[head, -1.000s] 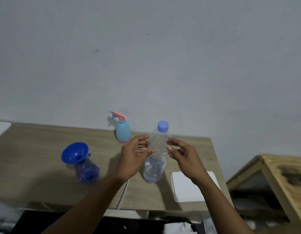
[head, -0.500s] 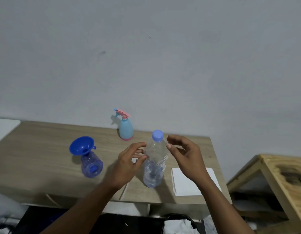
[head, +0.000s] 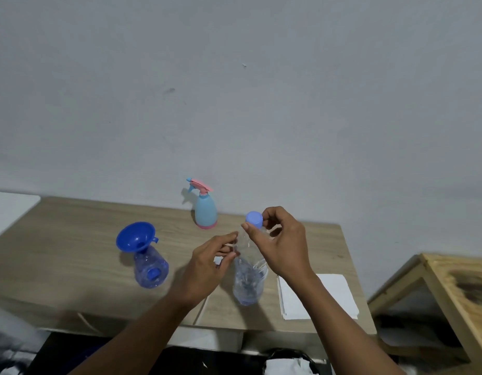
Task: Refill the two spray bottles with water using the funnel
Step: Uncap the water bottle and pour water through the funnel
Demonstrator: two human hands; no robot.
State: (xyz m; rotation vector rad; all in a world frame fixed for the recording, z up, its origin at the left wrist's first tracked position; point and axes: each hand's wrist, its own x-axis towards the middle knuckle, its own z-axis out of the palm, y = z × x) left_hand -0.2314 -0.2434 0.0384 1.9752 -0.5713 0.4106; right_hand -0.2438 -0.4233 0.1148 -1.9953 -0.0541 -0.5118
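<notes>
Right hand (head: 283,247) climbs to the blue cap (head: 253,219) of the water bottle (head: 248,277)

Since half a second ago the right hand has risen from beside the bottle's neck to its top, and the left hand (head: 207,263) has stayed at the bottle's left side.

At the far left edge of the frame, a pale white surface (head: 9,207) butts against the wooden table (head: 72,226). Left of centre on the table stands a blue see-through bottle (head: 150,269) with no spray head, and a blue funnel (head: 135,236) sits in its mouth with its wide bowl open upward. Further back, close to the grey wall (head: 234,104), a light blue spray bottle (head: 205,209) with a pink trigger and a pink base stands upright, well apart from the funnel.

At centre, the left hand curls its thumb and fingers against the left side of the clear water bottle and holds it near the shoulder. That bottle stands upright near the table's front edge, with water showing in its lower part. Its cap is on the neck. The right hand pinches the cap between thumb and fingertips, with the remaining fingers curled behind.

Just right of the bottle, under the right forearm, a white stack of paper (head: 329,296) lies flat on the table. At the right edge of the frame is a bare wooden frame (head: 450,280), apart from the table
</notes>
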